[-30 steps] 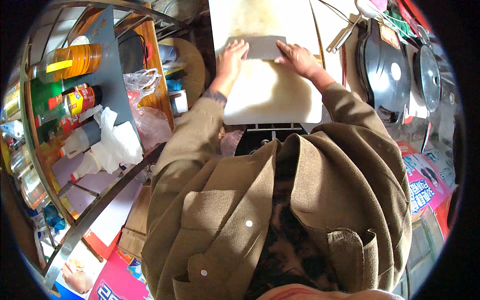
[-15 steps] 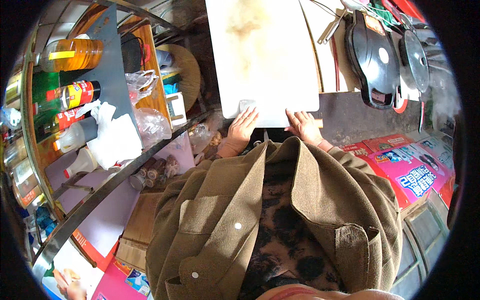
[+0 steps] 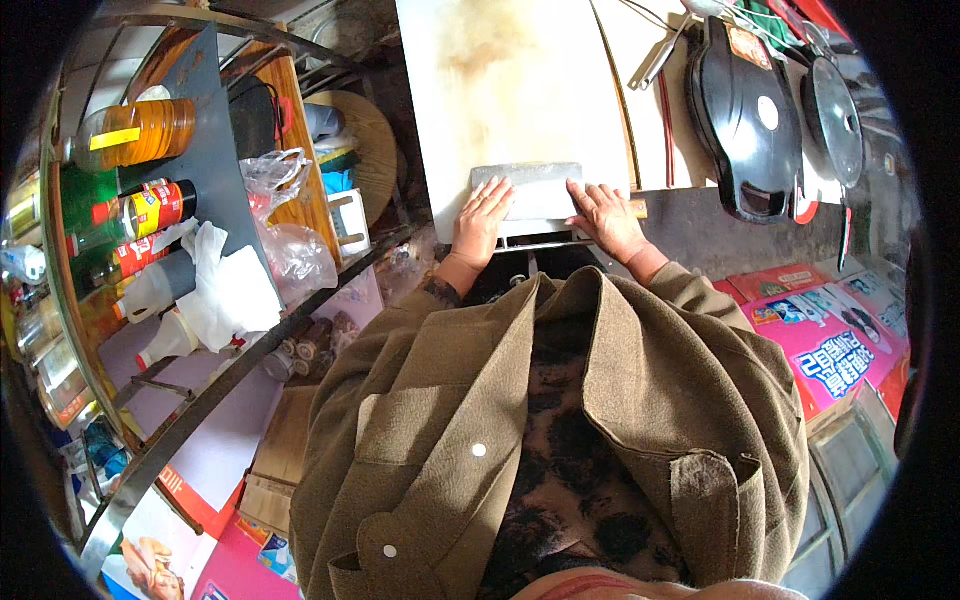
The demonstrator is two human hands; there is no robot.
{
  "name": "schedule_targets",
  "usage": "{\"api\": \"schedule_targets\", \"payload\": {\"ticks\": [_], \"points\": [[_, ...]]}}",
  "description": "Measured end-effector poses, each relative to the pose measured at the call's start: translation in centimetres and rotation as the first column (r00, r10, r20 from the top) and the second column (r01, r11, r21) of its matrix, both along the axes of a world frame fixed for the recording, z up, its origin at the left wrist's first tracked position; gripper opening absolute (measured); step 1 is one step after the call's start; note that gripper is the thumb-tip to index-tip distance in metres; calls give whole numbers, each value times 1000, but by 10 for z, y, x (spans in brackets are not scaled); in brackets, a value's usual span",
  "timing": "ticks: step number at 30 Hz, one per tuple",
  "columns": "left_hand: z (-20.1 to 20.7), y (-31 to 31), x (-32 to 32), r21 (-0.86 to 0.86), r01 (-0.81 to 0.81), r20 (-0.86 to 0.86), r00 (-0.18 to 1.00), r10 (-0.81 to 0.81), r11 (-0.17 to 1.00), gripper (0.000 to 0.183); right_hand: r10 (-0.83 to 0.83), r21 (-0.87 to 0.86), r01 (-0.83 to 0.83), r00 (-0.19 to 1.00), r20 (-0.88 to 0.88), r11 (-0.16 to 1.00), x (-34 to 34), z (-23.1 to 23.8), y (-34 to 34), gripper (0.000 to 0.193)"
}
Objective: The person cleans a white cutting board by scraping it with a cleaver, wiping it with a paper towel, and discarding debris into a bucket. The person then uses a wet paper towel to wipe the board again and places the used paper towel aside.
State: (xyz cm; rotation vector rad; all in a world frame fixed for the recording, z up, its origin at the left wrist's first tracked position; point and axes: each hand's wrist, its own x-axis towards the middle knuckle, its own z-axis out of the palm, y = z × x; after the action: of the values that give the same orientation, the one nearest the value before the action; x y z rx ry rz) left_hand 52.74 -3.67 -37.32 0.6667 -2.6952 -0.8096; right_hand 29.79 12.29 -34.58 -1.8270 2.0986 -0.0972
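Note:
A wide cleaver lies across the near end of a white board (image 3: 590,110), its grey metal blade (image 3: 543,198) catching the light. Past my right fingers pokes the end of its wooden handle (image 3: 639,209). My left hand (image 3: 482,225) rests with straight fingers on the left part of the blade. Over the right part, near the handle, lies my right hand (image 3: 612,222), its fingers stretched out and thumb apart. Neither hand wraps round anything visible. Some of the blade and handle is hidden under my hands. Brownish smudges mark the far part of the board.
A black round electric griddle (image 3: 745,120) and a dark lidded pan (image 3: 832,120) are at the right. On the left, a shelf holds an oil bottle (image 3: 140,133), sauce bottles (image 3: 160,208) and white plastic bags (image 3: 230,285). A pink printed carton (image 3: 835,345) stands lower right.
Both hands have moved forward over the board, away from my body, with the cleaver. More of the blade shows between them now. The view has shifted slightly.

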Motion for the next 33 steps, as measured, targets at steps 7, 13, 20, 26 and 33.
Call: {"api": "schedule_targets", "payload": {"ticks": [7, 13, 20, 26, 33], "points": [[-7, -35, -41, 9, -80, 22, 997, 80, 997, 40, 27, 74, -26, 1000, -12, 997, -46, -1, -53, 69], [-15, -82, -78, 6, -124, -8, 992, 124, 992, 39, 17, 8, -17, 1000, 5, 1000, -81, -16, -97, 69], [-10, -147, -126, 120, -161, -9, 986, 164, 980, 42, -46, -21, 46, 999, -6, 999, -112, -19, -153, 65], [4, -65, -54, -34, 11, -55, 998, -13, 999, 46, -29, -186, 20, 998, -47, 982, -53, 7, -64, 66], [8, 35, 23, -5, 161, -84, 983, -161, 987, 45, -78, -72, 80, 996, 32, 994, 40, 24, 59, 70]]}}
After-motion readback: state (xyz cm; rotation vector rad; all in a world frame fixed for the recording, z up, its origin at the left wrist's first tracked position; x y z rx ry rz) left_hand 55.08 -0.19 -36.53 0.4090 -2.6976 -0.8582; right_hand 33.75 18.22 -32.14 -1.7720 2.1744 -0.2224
